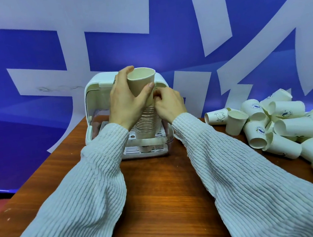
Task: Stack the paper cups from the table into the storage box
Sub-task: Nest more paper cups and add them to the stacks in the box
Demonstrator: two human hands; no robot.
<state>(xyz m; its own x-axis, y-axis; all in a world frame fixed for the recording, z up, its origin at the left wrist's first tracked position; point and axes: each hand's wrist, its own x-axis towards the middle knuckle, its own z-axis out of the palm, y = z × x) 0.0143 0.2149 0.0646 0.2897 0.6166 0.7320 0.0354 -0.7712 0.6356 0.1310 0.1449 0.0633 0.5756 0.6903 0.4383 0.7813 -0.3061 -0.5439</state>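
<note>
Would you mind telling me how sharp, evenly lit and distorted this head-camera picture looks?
Head view: strong wide-angle bending, the table edges and backdrop lettering curve; even, soft light with faint shadows; the left hand, top cup and right hand read clearly; the loose cups soften toward the right edge.

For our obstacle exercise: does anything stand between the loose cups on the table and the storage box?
Nothing visible. Bare table lies between the loose cups and the storage box, apart from the person's right sleeve.
</note>
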